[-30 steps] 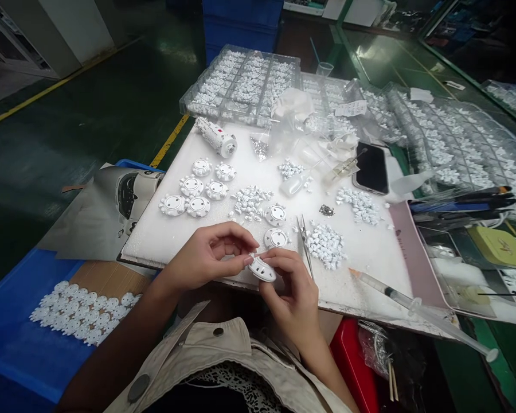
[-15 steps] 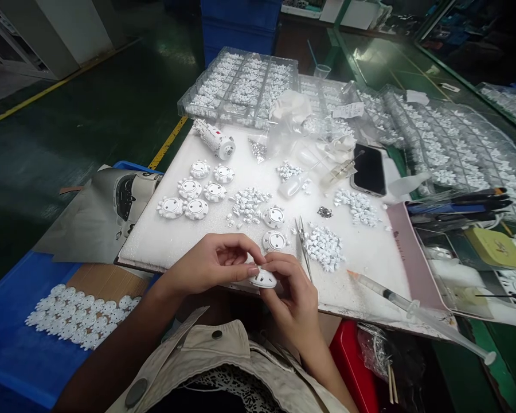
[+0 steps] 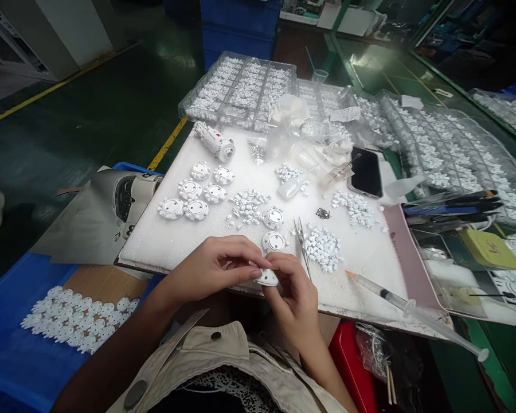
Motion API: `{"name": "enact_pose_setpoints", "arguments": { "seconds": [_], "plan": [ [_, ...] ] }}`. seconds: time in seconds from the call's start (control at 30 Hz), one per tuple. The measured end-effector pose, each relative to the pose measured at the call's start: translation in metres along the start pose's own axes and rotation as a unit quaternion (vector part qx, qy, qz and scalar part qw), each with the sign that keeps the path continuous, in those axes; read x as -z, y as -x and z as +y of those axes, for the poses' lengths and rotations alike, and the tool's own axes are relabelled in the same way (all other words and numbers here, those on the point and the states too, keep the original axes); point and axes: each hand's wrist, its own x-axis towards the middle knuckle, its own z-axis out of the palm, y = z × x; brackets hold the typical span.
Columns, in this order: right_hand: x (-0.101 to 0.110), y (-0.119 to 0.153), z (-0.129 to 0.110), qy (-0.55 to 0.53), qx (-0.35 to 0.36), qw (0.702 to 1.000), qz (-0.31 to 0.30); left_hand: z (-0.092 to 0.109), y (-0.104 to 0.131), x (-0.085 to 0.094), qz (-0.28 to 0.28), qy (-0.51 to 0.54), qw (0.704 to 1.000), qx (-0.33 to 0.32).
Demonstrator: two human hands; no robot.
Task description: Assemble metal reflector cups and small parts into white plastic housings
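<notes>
Both hands meet at the near edge of the white foam board (image 3: 155, 244). Between them is a small white round disc (image 3: 267, 279) with dark spots or holes along its face. My left hand (image 3: 223, 265) pinches it from the left with thumb and fingers, which cover part of it. My right hand (image 3: 293, 287) grips the right side, thumb below and fingers curled over. Just beyond the fingers lies a white round piece with knobs (image 3: 274, 241), and another like it (image 3: 273, 217) behind. Metal tweezers (image 3: 302, 246) rest right of the right hand, beside a pile of small white parts (image 3: 323, 249).
Several finished-looking round pieces (image 3: 196, 209) sit at the board's left. A large syringe (image 3: 413, 310) lies across the right front edge. A phone (image 3: 365, 174) and a squeeze bottle (image 3: 290, 186) are further back. Clear trays (image 3: 241, 117) of white parts line the rear. A blue bin (image 3: 8, 332) stands lower left.
The hands and disc have shifted very slightly right, and the left fingers lie a little closer to the right ones. A shoe has appeared on the floor at far left.
</notes>
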Motion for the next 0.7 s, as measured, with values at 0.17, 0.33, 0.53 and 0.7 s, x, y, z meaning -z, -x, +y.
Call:
{"name": "enact_pose_setpoints", "arguments": {
  "seconds": [0.17, 0.33, 0.53, 0.7],
  "plan": [
    [-0.002, 0.0, 0.0, -0.021, -0.022, 0.999, 0.013, 0.002, 0.0, 0.002, -0.001, -0.093, 0.991, -0.098],
    [-0.003, -0.002, -0.005, -0.032, -0.032, 0.998, 0.038, -0.007, 0.003, -0.003, -0.002, -0.148, 0.972, -0.182],
    [0.0, -0.007, -0.008, -0.021, -0.035, 0.999, 0.016, -0.017, 0.01, -0.017, 0.054, -0.176, 0.959, -0.214],
    [-0.003, -0.005, -0.008, -0.032, -0.031, 0.999, -0.014, -0.023, 0.011, -0.026, 0.128, -0.209, 0.935, -0.257]
  ]
}}
